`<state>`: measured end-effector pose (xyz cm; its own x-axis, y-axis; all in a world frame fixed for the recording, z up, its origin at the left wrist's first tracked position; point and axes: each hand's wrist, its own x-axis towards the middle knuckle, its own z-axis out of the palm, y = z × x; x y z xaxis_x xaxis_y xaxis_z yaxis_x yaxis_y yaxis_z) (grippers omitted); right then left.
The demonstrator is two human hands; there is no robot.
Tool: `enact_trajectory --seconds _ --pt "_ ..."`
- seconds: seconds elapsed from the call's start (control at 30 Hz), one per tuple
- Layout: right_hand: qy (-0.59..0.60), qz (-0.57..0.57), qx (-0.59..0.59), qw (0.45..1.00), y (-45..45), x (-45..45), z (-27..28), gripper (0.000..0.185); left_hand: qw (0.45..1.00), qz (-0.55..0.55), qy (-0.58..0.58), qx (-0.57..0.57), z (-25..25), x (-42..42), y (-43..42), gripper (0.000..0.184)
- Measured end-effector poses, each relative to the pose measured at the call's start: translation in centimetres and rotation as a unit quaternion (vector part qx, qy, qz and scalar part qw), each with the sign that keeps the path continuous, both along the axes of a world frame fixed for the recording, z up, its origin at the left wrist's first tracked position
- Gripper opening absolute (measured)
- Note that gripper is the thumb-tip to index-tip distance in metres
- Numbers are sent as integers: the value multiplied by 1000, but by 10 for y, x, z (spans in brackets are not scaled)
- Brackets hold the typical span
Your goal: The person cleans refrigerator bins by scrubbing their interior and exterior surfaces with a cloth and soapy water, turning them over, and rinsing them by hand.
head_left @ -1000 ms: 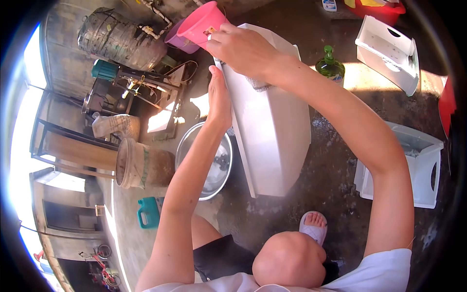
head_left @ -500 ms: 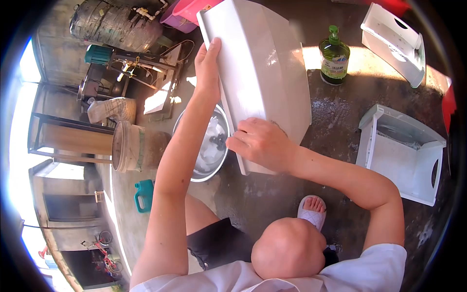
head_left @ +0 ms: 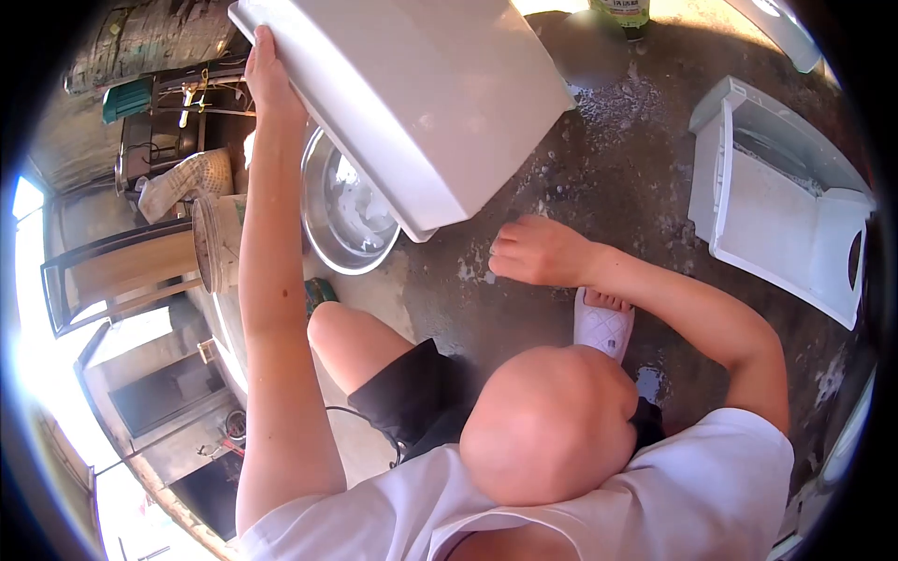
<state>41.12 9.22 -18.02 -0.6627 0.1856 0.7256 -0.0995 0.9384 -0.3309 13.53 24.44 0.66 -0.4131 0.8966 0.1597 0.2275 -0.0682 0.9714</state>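
A large white plastic bin (head_left: 430, 103) is tilted at the upper middle, its rim toward the left. My left hand (head_left: 273, 82) grips that rim near its top end, the thumb on the outer face. Below the bin's lower right, apart from it, my right hand (head_left: 541, 251) is closed over the wet floor. Its fingers are curled, and whatever they hold is hidden. Partly under the bin's rim stands a round metal basin (head_left: 323, 220) with water and suds in it.
A white drawer (head_left: 786, 206) lies on the wet floor (head_left: 524, 318) at the right. The green bottle (head_left: 622, 11) is cut off at the top edge. A dirty bucket (head_left: 217, 243) and a wooden-topped bench (head_left: 131, 262) stand at the left. My knee is at the lower middle.
My right hand has left the bin's face and moved down beside it. My left hand still holds the rim as the bin is tilted further. The view has shifted, so the pink bucket is out of sight.
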Motion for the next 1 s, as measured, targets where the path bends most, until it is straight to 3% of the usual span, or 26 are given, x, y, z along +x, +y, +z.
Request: enact_trajectory --seconds 0.07,0.13,0.27,0.33,0.43,0.53,0.57,0.67,0.77,1.0 --pt "1 -141 -316 938 -5 10 -31 10 997 49 -52 -19 -5 -18 -1 43" --pt "88 -204 -589 777 0 7 -54 17 995 2 -85 -43 -15 -53 2 48" --pt "205 -269 -742 578 35 -19 -81 23 993 30 -95 -66 -23 -73 -3 49" --pt "230 -298 -751 542 54 -38 -83 21 991 82 -80 -66 -17 -54 -11 51" --pt "237 -401 -664 585 87 -59 -92 17 994 78 -52 -49 -15 -37 -21 51" --pt "96 -438 -523 724 102 -71 -116 13 995 72 -48 -41 -17 -34 -23 52" --pt "141 -435 -476 751 94 -74 -125 11 995 79 -44 -40 -18 -34 -23 51" --pt "89 -395 -397 824 85 -64 -118 15 996 77 -44 -26 -21 -28 -28 51" --pt "134 -349 -357 856 61 -56 -90 18 997 62 -39 -8 -19 -23 -23 50" --pt "182 -204 -410 870 20 -37 -12 22 996 62 -67 14 -17 -23 -8 47"
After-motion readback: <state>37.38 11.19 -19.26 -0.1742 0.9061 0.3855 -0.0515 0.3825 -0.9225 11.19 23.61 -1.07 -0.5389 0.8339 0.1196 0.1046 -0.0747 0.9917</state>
